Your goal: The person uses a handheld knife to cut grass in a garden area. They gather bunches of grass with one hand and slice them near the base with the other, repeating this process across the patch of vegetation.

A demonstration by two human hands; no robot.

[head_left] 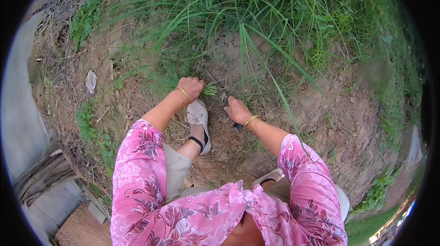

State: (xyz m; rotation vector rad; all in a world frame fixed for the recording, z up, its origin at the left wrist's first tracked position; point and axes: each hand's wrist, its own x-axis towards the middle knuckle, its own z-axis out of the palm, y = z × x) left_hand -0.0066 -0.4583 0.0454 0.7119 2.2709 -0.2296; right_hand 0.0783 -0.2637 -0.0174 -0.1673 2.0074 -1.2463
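Just beyond the shoe (197, 114), grass (210, 90) is gripped by the left hand (190, 87), fingers curled tight, its long axis running left to right, stem ends pointing right; nearby, a dark tool (224, 99) is clasped by the right hand's (238, 110) bent fingers

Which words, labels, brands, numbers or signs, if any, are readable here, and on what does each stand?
None readable. The floral shirt shows only printed leaves; any lettering on the clear plastic scrap or the dark object in the right hand is too small to make out.
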